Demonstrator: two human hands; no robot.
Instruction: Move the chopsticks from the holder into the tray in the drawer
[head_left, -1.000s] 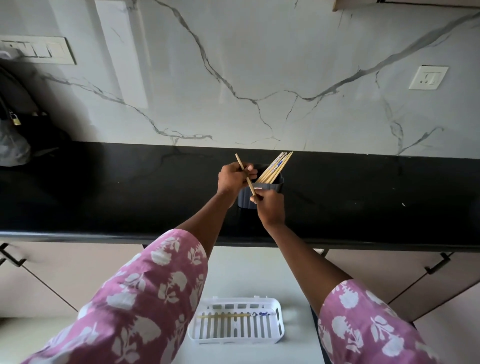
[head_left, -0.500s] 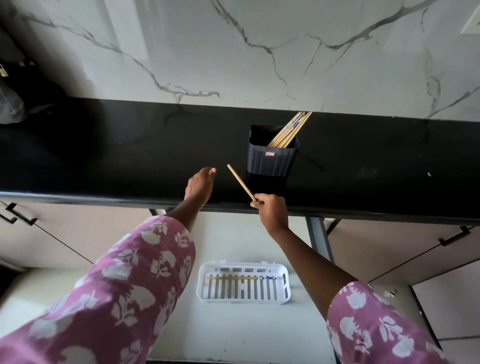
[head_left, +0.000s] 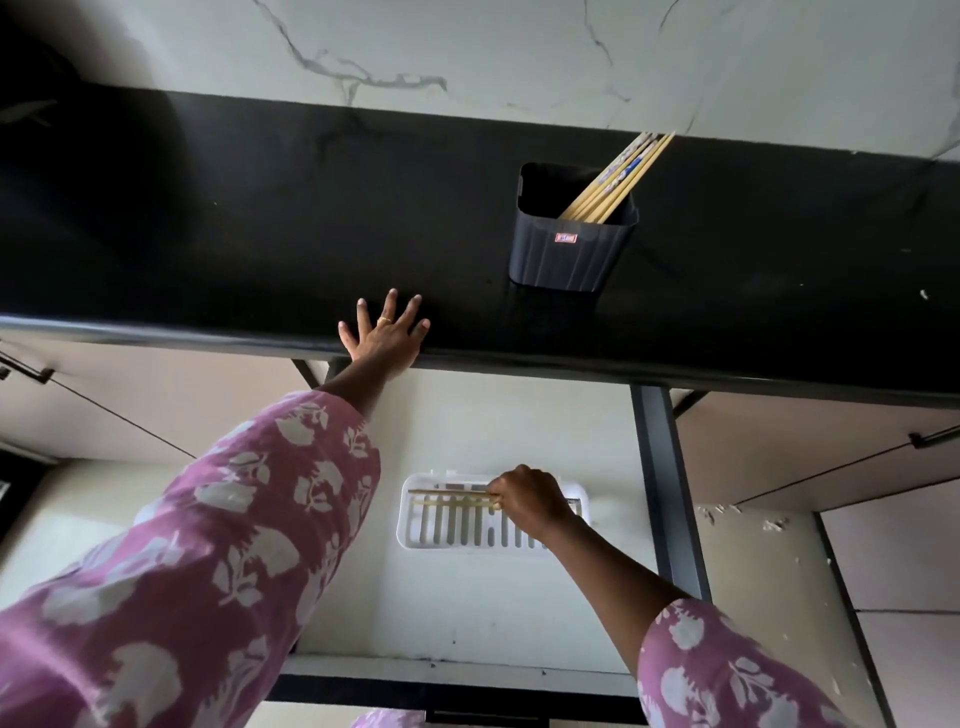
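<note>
A dark ribbed holder (head_left: 570, 244) stands on the black counter (head_left: 260, 218) and holds several wooden chopsticks (head_left: 618, 174) leaning to the right. Below, a white slotted tray (head_left: 447, 530) lies in the open drawer (head_left: 467, 613). My right hand (head_left: 532, 500) is over the tray's right half and pinches one chopstick (head_left: 448, 491) that lies level across the tray's far side. A second chopstick (head_left: 457, 502) lies in the tray just in front of it. My left hand (head_left: 385, 336) rests flat with spread fingers on the counter's front edge.
The drawer's dark right rail (head_left: 667, 483) runs beside the tray. Shut cabinet fronts with dark handles (head_left: 930, 439) flank the drawer on both sides. A marble wall (head_left: 467, 52) backs the counter. A dark object (head_left: 31, 67) sits at the far left.
My right hand has carried one chopstick from the counter edge down to the tray in the drawer. My left hand has spread flat on the counter edge. The view has tilted downward.
</note>
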